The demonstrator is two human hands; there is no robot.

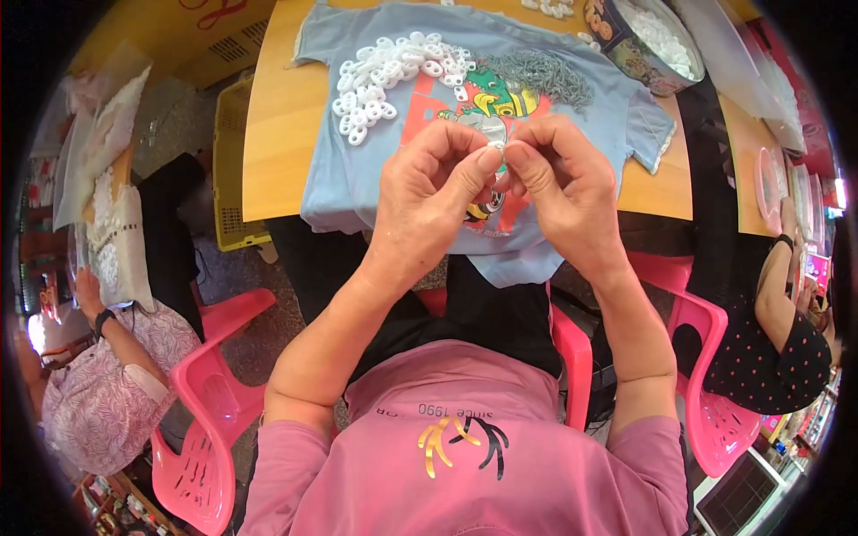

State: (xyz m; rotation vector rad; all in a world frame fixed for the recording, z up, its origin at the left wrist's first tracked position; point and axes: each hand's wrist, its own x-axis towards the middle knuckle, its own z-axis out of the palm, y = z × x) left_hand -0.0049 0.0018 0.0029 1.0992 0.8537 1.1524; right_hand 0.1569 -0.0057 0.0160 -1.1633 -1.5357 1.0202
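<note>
My left hand (427, 192) and my right hand (572, 183) meet fingertip to fingertip above a light blue T-shirt (344, 170) spread on the table. Between the thumbs shows a small white plastic piece (497, 144), pinched in my left hand. The right thumb and forefinger are also closed in a pinch; what they grip is mostly hidden. Just beyond the hands lies a heap of white oval plastic pieces with holes (380, 80). Right of it is a pile of small grey pieces (541, 76), too fine to make out singly.
A round decorated tin (630, 45) full of white pieces stands at the table's far right. The wooden table (277, 125) has a yellow crate (232, 161) to its left. Pink chairs (214, 393) flank me; people sit at tables on both sides, one in a dotted garment (769, 357).
</note>
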